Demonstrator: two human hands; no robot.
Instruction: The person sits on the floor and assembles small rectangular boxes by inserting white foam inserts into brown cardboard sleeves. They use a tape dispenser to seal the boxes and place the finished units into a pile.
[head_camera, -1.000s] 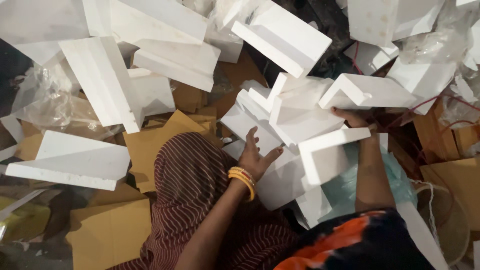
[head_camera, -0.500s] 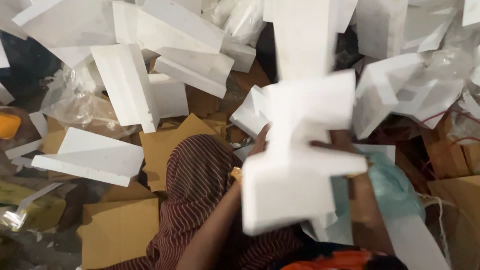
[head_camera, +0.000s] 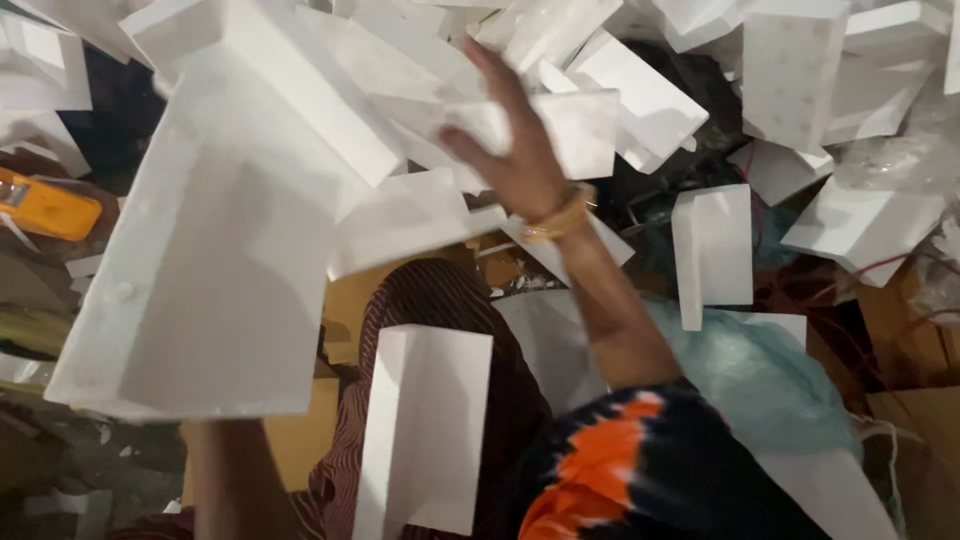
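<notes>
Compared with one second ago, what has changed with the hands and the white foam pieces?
The big foam block has been lifted from the heap and now fills the left of the view, close to the camera; the grip on it is hidden. The hand with the yellow bangle has risen from the pile and is open, touching a foam slab. The foam heap and striped cloth stayed.
</notes>
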